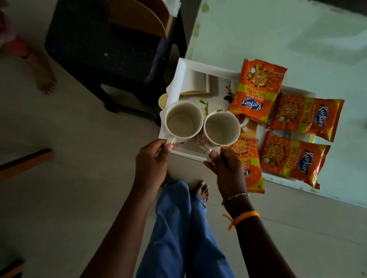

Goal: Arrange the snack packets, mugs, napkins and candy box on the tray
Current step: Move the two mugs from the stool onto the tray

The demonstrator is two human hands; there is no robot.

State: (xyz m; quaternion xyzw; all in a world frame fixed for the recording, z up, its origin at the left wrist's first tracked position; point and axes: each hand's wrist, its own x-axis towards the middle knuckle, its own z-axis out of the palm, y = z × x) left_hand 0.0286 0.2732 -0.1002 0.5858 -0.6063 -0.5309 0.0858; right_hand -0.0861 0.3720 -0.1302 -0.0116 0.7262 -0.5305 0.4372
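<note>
A white tray (182,73) lies at the near left corner of a pale table. My left hand (152,160) grips the handle of an empty cream mug (183,119) held over the tray's left end. My right hand (226,172) grips the handle of a second empty cream mug (222,128), which touches the first. Several orange Kurkure snack packets lie on the tray's right part: one (257,89) at the back, one (305,116) to its right, one (294,159) in front, and one (250,163) partly under my right hand. Folded napkins (195,83) sit in the tray's back left.
The pale green table (294,38) stretches back and right of the tray. A dark stool (111,42) with a wooden piece on it stands left of the table. Another person's bare foot (43,74) is at far left. My blue-trousered legs (180,236) are below.
</note>
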